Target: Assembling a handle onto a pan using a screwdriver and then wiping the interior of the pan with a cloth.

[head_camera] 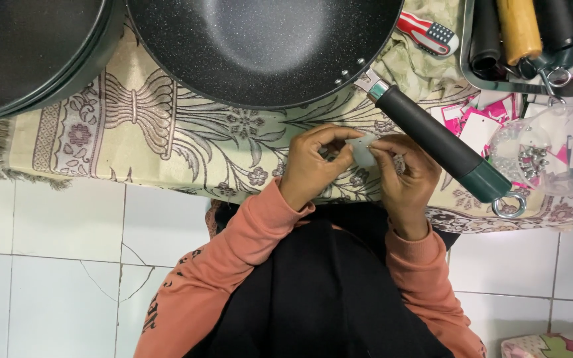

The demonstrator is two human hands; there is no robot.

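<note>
Both hands meet over the patterned cloth (167, 132) just below the big black pan (260, 46). My left hand (313, 169) and my right hand (402, 179) pinch a small pale translucent piece (364, 151), like a little plastic bag or tag, between their fingertips. What is inside it cannot be made out. The pan's black and green handle (442, 142), ending in a metal ring, runs just above my right hand.
A second black pan (28, 53) lies at the top left. A clear round container (552, 152) with small metal parts and pink and white tags sits at the right. A tray (532, 40) of loose handles is at the top right. White floor tiles lie below.
</note>
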